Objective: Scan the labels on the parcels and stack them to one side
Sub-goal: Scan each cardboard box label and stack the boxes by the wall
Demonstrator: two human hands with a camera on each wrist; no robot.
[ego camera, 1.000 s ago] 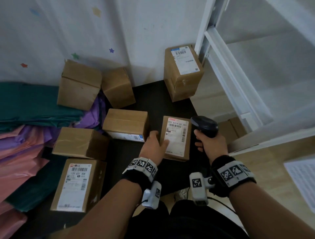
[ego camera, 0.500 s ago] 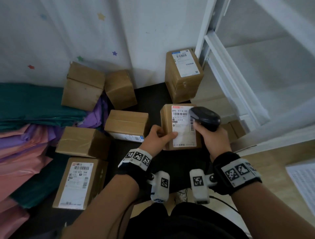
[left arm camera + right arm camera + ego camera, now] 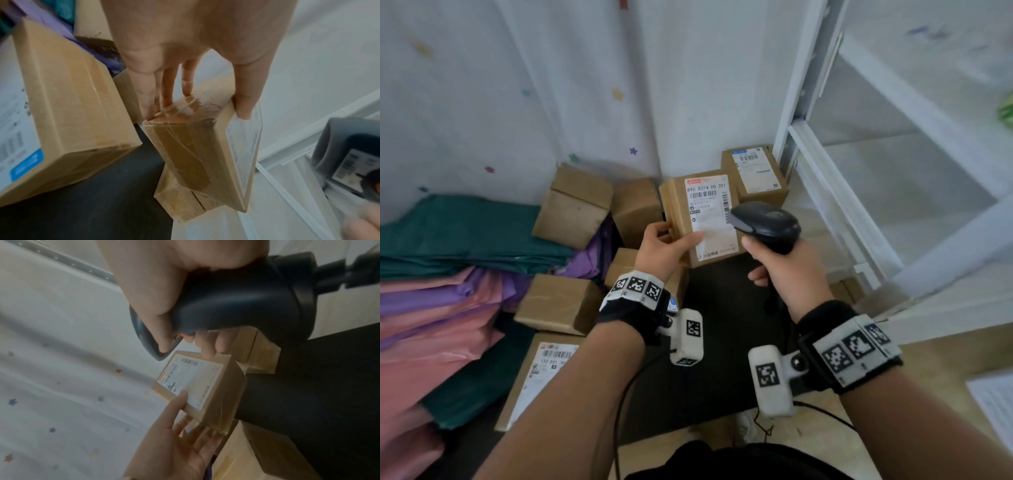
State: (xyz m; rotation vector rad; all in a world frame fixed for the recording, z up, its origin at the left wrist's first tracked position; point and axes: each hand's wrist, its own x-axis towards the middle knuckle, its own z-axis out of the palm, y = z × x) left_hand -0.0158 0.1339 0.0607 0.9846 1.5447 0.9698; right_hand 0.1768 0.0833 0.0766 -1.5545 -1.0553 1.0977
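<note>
Flat brown cardboard parcel (image 3: 700, 219) raised off the floor since earlier, long axis upright, white label (image 3: 710, 216) facing camera; left hand (image 3: 664, 250) pinching its edge, right hand (image 3: 787, 270) clenched on black handheld scanner (image 3: 765, 224) aimed at label.

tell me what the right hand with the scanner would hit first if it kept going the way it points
Probably the white label on the parcel that the left hand holds up. The scanner in the right hand aims at it, though the gap between them is unclear.
</note>
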